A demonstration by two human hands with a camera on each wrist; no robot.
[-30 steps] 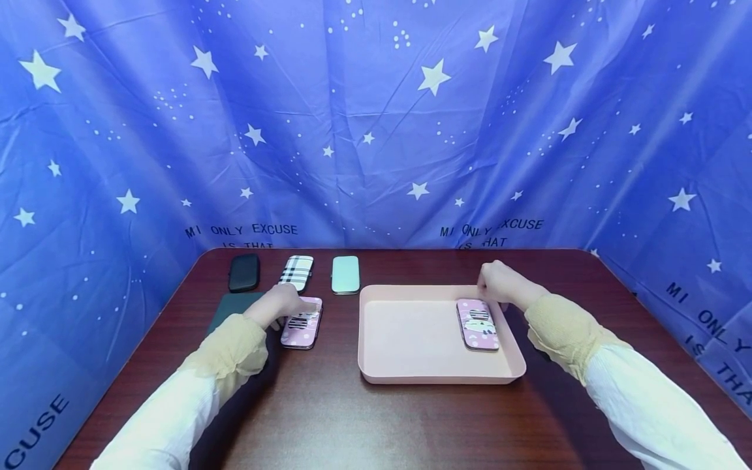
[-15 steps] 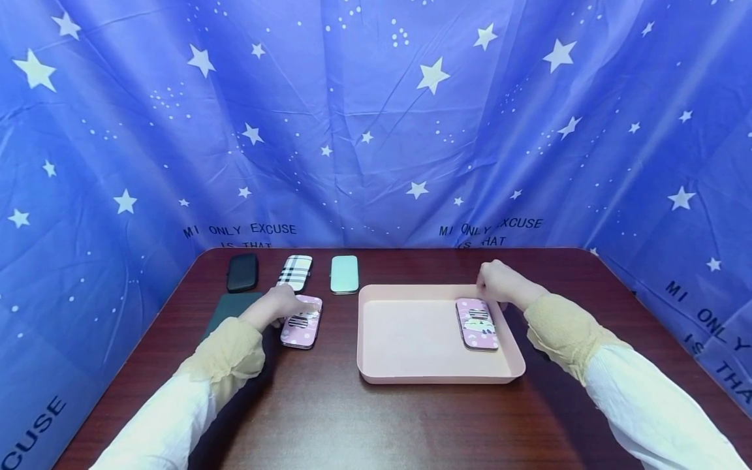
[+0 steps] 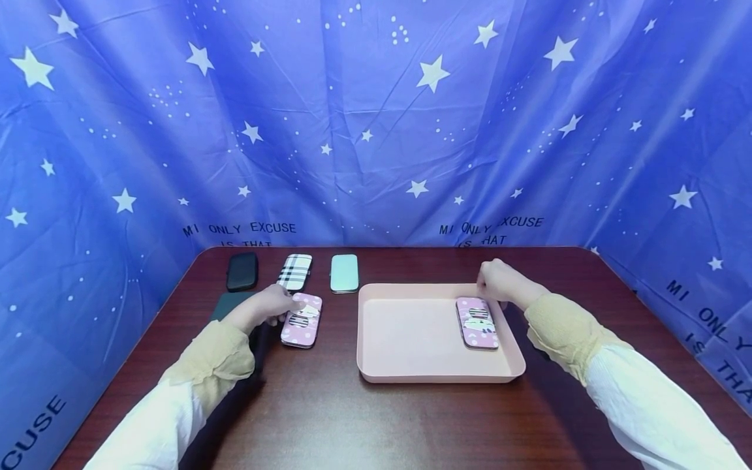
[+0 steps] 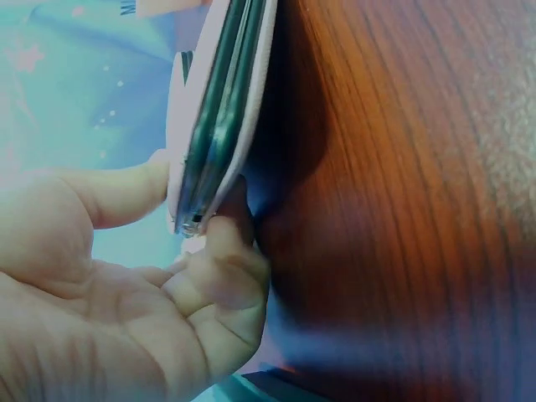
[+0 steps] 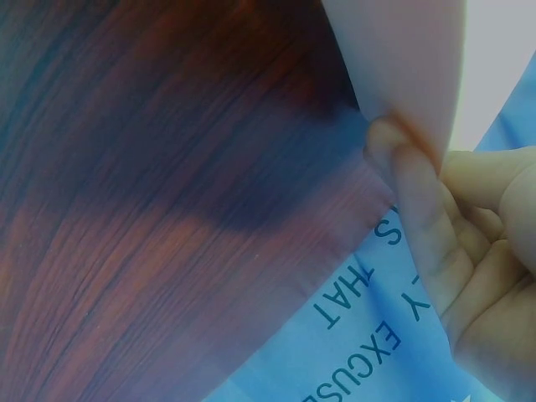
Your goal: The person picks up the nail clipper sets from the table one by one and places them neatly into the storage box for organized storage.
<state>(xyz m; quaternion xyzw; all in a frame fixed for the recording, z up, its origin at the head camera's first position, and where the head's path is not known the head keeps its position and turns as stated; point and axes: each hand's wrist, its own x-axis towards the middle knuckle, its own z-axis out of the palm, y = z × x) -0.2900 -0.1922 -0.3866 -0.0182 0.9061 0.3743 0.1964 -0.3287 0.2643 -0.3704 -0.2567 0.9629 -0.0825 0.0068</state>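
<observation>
My left hand [image 3: 269,305] pinches the left edge of a pink phone case [image 3: 301,320] that lies on the dark wooden table [image 3: 329,418]. In the left wrist view the thumb and a fingertip grip the case's edge [image 4: 222,126], my left hand [image 4: 193,209] close against it. My right hand [image 3: 495,281] holds the far right rim of a pink tray [image 3: 440,377]. Its fingers [image 5: 406,176] curl against the tray wall [image 5: 402,59]. A second pink patterned phone case [image 3: 477,323] lies flat in the tray's right part.
A black case [image 3: 243,271], a plaid case [image 3: 294,271] and a mint case [image 3: 344,273] lie in a row at the table's far left. A dark green case [image 3: 229,303] lies partly under my left wrist. Blue star-printed cloth [image 3: 376,130] hangs round the table.
My left hand has drawn back a little to the left along the pink case, uncovering more of it. The right hand, the tray and the case in it have stayed still.
</observation>
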